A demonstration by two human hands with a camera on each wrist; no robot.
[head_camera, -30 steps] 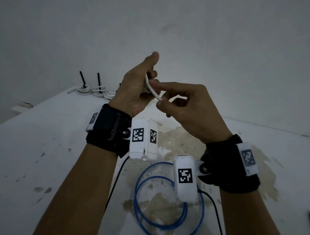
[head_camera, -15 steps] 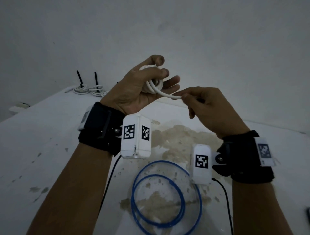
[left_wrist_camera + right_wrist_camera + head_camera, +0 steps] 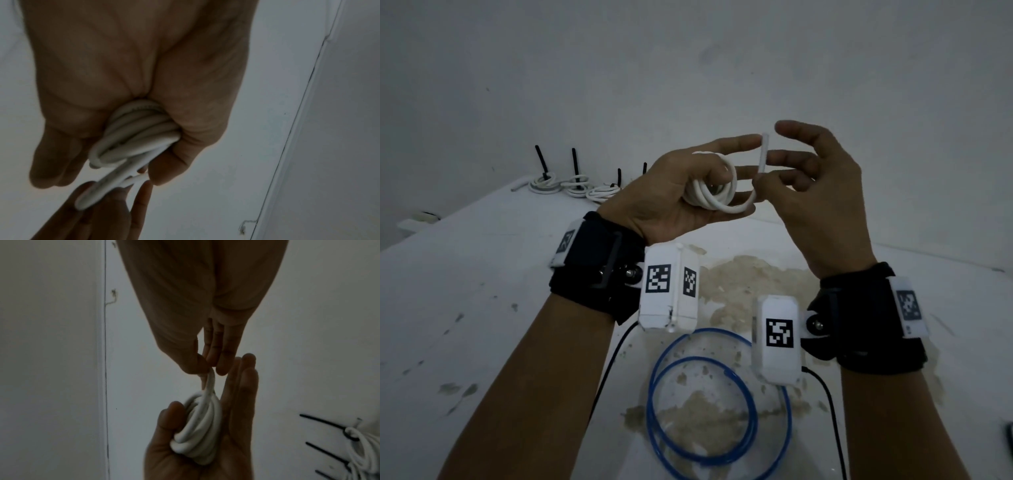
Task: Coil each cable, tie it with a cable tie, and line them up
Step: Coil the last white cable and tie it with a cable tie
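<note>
The left hand point(image 3: 674, 192) is raised palm-up with its thumb pressing a small white cable point(image 3: 714, 192) coil into the palm, fingers stretched out beyond it. Just to its right, the right hand point(image 3: 822, 192) pinches the coil's loose end between thumb and, as far as the dim wrist view shows, forefinger (the other fingers spread loosely). Below both wrists a blue cable point(image 3: 717, 407) lies looped on the stained white table point(image 3: 465, 308). Far to the left hand's left, tied white coils point(image 3: 575, 183) with black cable ties point(image 3: 541, 161) sit in a row.
</note>
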